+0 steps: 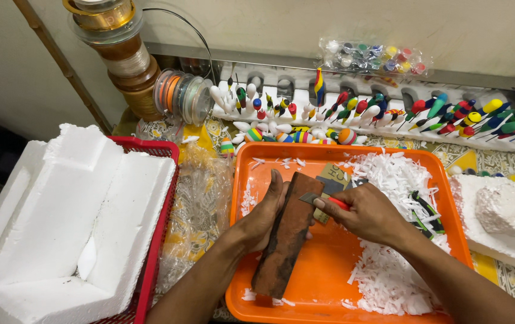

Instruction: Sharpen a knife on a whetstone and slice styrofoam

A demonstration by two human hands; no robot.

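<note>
From the head camera, the left hand (263, 219) is wrapped around the upper part of a long, dark reddish-brown block (286, 237), rough and mottled on its face, which lies slanted in the orange plastic tray (329, 276) with its lower end toward the person. The right hand (365, 213) is closed around a red-handled knife (323, 200), pinching it so the flat grey blade rests on the block's top end. It looks like the blade is being stroked on the block; doing that well probably calls for a shallow, steady angle, the left hand bracing the block firmly, fingers kept off the blade's path. Heaped white foam shavings (395, 180), light and curly, fill the tray's right side. A chunky white foam packing piece (65, 222) sits in a red basket (161, 228) at left; glossy painted fishing floats (389, 114) stand in a foam rack behind.
</note>
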